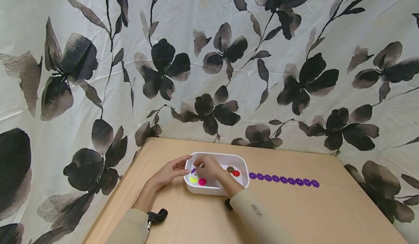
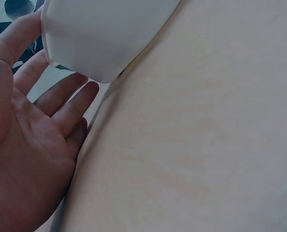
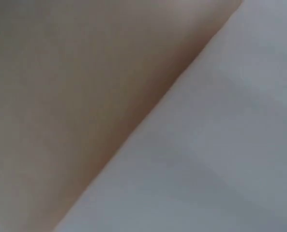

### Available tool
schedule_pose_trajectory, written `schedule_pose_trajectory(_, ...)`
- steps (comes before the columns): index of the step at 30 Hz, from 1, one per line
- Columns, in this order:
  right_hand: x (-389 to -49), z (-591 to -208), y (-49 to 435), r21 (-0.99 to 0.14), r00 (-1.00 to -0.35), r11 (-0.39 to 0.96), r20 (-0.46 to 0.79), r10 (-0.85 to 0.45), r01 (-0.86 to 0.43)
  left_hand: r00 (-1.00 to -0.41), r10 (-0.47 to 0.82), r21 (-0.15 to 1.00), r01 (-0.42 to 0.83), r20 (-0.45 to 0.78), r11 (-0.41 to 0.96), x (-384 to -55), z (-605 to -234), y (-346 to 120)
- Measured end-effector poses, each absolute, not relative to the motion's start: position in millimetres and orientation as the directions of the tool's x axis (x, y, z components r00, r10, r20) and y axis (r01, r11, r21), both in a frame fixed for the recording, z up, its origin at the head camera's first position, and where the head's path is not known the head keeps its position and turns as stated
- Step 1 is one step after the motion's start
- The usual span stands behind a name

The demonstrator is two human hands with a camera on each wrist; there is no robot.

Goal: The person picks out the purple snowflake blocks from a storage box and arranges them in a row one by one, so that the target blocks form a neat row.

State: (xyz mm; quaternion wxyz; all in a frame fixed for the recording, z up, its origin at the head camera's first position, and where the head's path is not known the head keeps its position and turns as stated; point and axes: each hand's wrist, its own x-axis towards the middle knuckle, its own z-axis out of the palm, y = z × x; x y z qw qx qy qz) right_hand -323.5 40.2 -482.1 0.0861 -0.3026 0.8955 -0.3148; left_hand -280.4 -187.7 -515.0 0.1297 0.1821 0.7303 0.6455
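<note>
A white tray (image 1: 214,192) holds small flower-shaped plastic pieces, among them a yellow piece (image 1: 194,180), a pink piece (image 1: 202,182), a brown piece (image 1: 230,169) and a red piece (image 1: 236,173). My left hand (image 1: 168,171) is at the tray's left end, thumb and forefinger at the rim; the left wrist view shows its other fingers loosely extended below the tray wall (image 2: 104,38). Inside the tray, my right hand (image 1: 209,168) reaches with bent fingers to a purple-and-white piece (image 1: 194,171) at the left. Whether it pinches one, I cannot tell.
A row of purple flower pieces (image 1: 283,179) lies end to end on the tan table (image 1: 327,211), right of the tray. Behind the table hangs a floral cloth (image 1: 248,91). The right wrist view is blurred, mostly pale tray wall (image 3: 206,154) beside a tan surface.
</note>
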Motion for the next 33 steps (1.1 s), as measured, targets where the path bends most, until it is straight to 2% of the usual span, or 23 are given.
schedule_pose_trajectory(13,-319,-482,26,-0.584,-0.839,0.68,0.004,-0.544,-0.443,-0.896,0.441,0.988,0.114,0.059,0.1,-279,-514,-187)
schedule_pose_trajectory(33,-319,-485,33,-0.655,-0.826,0.626,-0.005,-0.564,-0.424,-0.898,0.436,0.99,0.11,0.06,0.091,-279,-514,-186)
